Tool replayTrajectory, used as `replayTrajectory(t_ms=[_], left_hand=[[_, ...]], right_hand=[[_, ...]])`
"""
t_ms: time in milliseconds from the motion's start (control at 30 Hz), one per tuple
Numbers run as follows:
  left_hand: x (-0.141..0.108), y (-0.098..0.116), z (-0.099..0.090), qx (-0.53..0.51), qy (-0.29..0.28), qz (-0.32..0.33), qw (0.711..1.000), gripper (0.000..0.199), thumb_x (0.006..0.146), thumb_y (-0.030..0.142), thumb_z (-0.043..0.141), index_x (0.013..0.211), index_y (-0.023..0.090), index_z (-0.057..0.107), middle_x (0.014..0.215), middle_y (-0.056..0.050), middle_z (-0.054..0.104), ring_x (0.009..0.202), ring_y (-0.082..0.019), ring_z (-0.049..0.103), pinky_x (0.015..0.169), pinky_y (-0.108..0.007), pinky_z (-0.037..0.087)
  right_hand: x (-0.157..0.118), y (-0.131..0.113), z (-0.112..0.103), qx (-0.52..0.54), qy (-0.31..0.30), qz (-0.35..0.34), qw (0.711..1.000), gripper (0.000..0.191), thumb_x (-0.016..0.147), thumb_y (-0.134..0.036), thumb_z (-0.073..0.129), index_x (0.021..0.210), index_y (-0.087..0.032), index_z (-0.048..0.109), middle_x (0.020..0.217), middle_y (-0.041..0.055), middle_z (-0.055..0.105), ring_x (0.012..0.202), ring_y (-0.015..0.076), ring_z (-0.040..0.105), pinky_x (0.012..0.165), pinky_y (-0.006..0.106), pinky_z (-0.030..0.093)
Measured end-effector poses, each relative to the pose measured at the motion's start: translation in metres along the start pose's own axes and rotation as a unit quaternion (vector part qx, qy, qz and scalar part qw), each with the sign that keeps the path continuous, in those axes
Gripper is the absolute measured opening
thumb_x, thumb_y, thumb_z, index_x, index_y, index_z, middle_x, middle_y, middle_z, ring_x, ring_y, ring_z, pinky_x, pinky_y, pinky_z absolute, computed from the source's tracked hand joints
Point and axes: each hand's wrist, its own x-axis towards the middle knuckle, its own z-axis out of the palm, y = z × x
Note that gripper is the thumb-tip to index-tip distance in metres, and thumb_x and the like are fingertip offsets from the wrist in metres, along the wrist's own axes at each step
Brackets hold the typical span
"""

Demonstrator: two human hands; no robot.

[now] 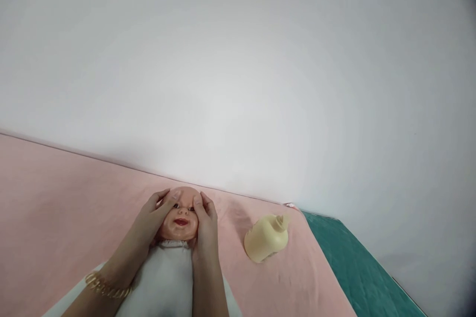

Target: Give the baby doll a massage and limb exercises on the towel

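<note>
While a baby doll with a smooth pinkish plastic head [181, 232] lies face up as the landmark, a plain pale grey-white wall [238, 74] rises beyond the crown of its head and fills most of the view, its far right edge lost in dark blur. Under and around the doll spreads a matte pink cloth [67, 198], cut off at the left and bottom. Well to the right of the doll, past the cloth's edge, shows a green quilted mat [357, 262], partly hidden by the cloth and cut off below.

The doll's white fabric garment [167, 282] runs out of view at the bottom, and the forearms cover parts of it, so the legs cannot be seen. The left hand [151, 215] and the right hand [207, 218] cup opposite sides of the doll's head, each thumb laid on the brow near an eye and spread apart from the fingers at the side. The fingertips are partly hidden; how firmly they press cannot be told.

Near the doll, to its right, sits a pale yellow rounded bottle [265, 240] with a spouted top, its faint side markings unreadable. Smallest is a gold-coloured linked bracelet [107, 287] on the left wrist, below the doll's head, slightly blurred.
</note>
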Motion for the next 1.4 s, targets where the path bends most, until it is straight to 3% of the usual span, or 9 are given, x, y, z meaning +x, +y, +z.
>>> replayTrajectory(t_ms=[167,467,633,800,1033,1167,1400], left_hand=[[0.000,0.009,0.001,0.028,0.005,-0.023,0.999,0.038,0.079,0.034,0.067,0.110,0.014,0.059,0.100,-0.012,0.070,0.085,-0.025,0.070,0.062,-0.028,0.056],[0.011,-0.008,0.002,0.004,-0.004,-0.010,1.000,0.040,0.083,0.039,0.063,0.115,0.016,0.057,0.109,-0.013,0.067,0.097,-0.024,0.067,0.072,-0.028,0.055],[0.013,-0.014,0.000,-0.013,-0.013,0.012,1.000,0.035,0.084,0.041,0.062,0.111,0.019,0.059,0.112,-0.011,0.067,0.100,-0.024,0.066,0.076,-0.028,0.055],[0.020,-0.025,-0.002,-0.053,-0.036,0.016,0.998,0.043,0.082,0.048,0.062,0.113,0.019,0.058,0.116,-0.011,0.066,0.102,-0.025,0.065,0.080,-0.032,0.054],[0.023,-0.028,-0.001,-0.085,-0.022,0.013,0.996,0.041,0.079,0.043,0.064,0.112,0.019,0.062,0.114,-0.012,0.068,0.099,-0.026,0.066,0.079,-0.034,0.055],[0.019,-0.025,-0.001,-0.080,-0.026,0.012,0.996,0.036,0.084,0.042,0.059,0.111,0.018,0.062,0.113,-0.011,0.069,0.099,-0.025,0.067,0.077,-0.033,0.056],[0.017,-0.020,-0.001,-0.021,-0.022,0.023,0.999,0.047,0.079,0.046,0.066,0.115,0.017,0.057,0.113,-0.012,0.067,0.101,-0.026,0.067,0.074,-0.030,0.057]], right_hand=[[0.000,0.000,0.001,-0.009,0.011,0.018,1.000,0.059,0.056,-0.037,0.083,0.108,-0.019,0.063,0.104,0.0067,0.070,0.096,0.0255,0.067,0.083,0.036,0.056],[0.000,-0.001,0.001,-0.011,0.015,0.009,1.000,0.047,0.062,-0.040,0.078,0.102,-0.020,0.065,0.097,0.0045,0.071,0.093,0.0231,0.067,0.082,0.034,0.055],[0.003,0.002,-0.002,-0.016,0.011,0.001,1.000,0.043,0.066,-0.045,0.075,0.101,-0.021,0.067,0.103,0.0064,0.072,0.098,0.0243,0.066,0.084,0.036,0.055],[0.008,0.007,-0.005,0.016,0.008,0.006,1.000,0.045,0.062,-0.038,0.074,0.103,-0.021,0.069,0.116,0.0075,0.069,0.105,0.0259,0.065,0.084,0.037,0.055],[0.011,0.012,-0.009,0.053,0.012,0.019,0.998,0.044,0.062,-0.031,0.072,0.104,-0.021,0.071,0.115,0.0068,0.071,0.103,0.0258,0.067,0.089,0.038,0.055],[0.009,0.011,-0.008,0.063,0.002,0.020,0.998,0.044,0.067,-0.037,0.073,0.108,-0.020,0.069,0.113,0.0079,0.071,0.104,0.0263,0.067,0.090,0.040,0.055],[0.004,0.005,-0.002,0.009,-0.012,-0.002,1.000,0.052,0.067,-0.043,0.078,0.110,-0.018,0.064,0.112,0.0084,0.070,0.104,0.0250,0.066,0.089,0.036,0.054]])
